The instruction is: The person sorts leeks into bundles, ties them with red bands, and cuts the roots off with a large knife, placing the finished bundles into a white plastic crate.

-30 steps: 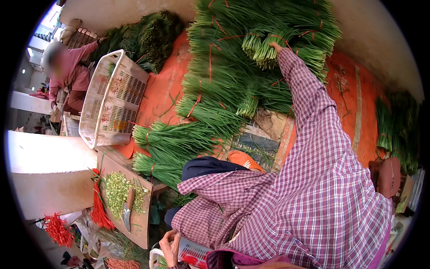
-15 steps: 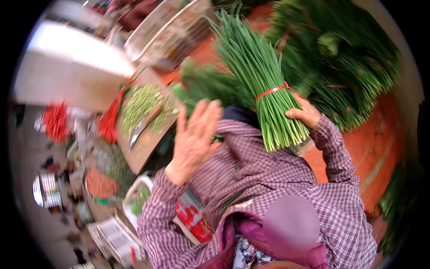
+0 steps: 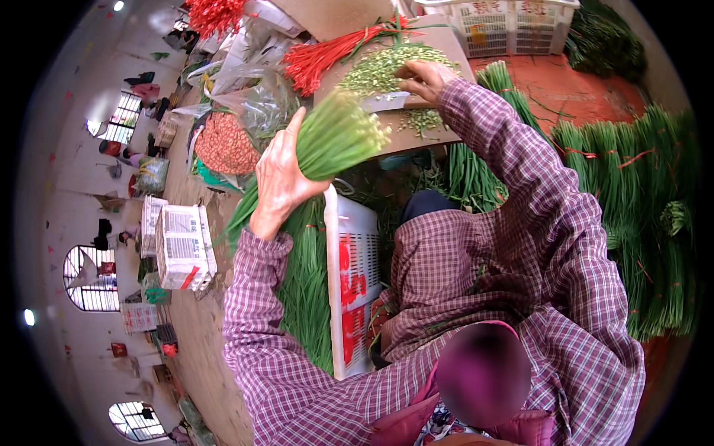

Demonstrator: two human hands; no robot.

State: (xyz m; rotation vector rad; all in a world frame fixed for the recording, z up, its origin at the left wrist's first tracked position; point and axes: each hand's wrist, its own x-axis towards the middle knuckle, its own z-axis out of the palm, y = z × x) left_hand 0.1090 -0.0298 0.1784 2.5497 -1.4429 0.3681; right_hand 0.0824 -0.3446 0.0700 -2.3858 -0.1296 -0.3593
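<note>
My left hand (image 3: 277,167) grips a bunch of green stems with pale cut ends (image 3: 338,134), raised above a white plastic crate (image 3: 335,215) packed with long greens. At the upper middle, my right hand (image 3: 425,80) has its fingers curled down onto the brown board (image 3: 335,97), beside chopped pale-green bits (image 3: 387,63); what they hold is hidden, though a strip of metal blade (image 3: 394,102) shows just below them. A bundle of red ties (image 3: 316,59) lies on the board's left part.
More tied green bunches (image 3: 632,223) line the right, on orange sheeting (image 3: 535,89). A white basket (image 3: 506,26) stands at the back. Left are a bag of reddish granular material (image 3: 223,141), pale boxes (image 3: 186,245) and a wide floor (image 3: 216,349) with scattered goods.
The bunch has passed from my right hand to my left and swung leftward. My right hand has moved up to the board. The view has turned toward the crate and floor.
</note>
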